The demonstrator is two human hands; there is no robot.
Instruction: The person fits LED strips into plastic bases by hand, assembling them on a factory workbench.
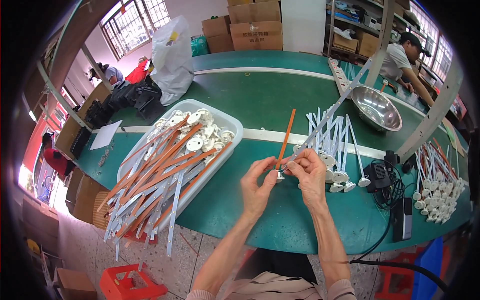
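Left hand (256, 187) grasping: thumb and forefinger pinch the foot of an orange-brown strip (286, 137), a white disc (280, 177) just below the tips. Right hand (311, 177) grips a slim silver strip (335, 107) slanting up and away beyond its fingers. Disc and strips meet between the hands; cannot tell whether the strips are one piece. Plastic tub (237, 128) left of the left hand; disc-ended strips (340, 177) right of the right hand. Best practice, likely: pinch close to the disc, bend gently, avoid creasing.
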